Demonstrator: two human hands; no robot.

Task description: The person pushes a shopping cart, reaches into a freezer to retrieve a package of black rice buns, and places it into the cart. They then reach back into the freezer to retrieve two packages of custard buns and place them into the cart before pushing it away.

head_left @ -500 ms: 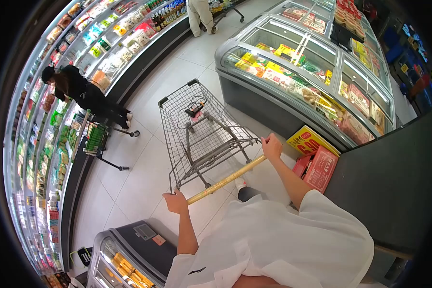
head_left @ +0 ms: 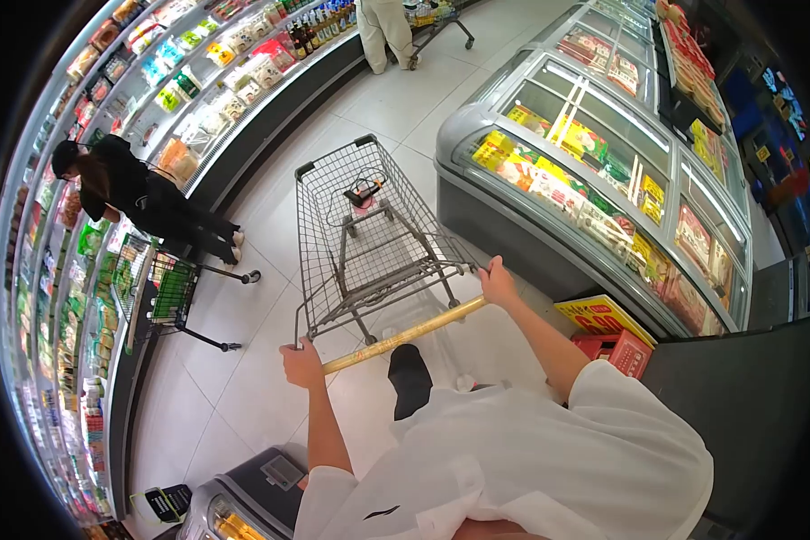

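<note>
A wire shopping cart (head_left: 360, 225) stands in front of me, its yellow handle bar (head_left: 405, 337) running across between my hands. My left hand (head_left: 302, 364) is closed round the left end of the cart handle. At the handle's right end, my right hand (head_left: 499, 283) is closed on it too. Inside the cart, near its far end, lies a small black device with a cable (head_left: 363, 193).
Lit refrigerated shelves (head_left: 229, 99) curve along the left. A person in black (head_left: 144, 193) stands there beside another cart (head_left: 173, 288). Glass-topped freezers (head_left: 594, 171) line the right, with a red box (head_left: 623, 353) below. Farther off stands a person in light trousers (head_left: 384, 31).
The view has moved forward along the aisle and turned slightly. The cart sits at a slightly different angle, and a dark-clad leg now shows behind the handle. Both hands keep their hold.
</note>
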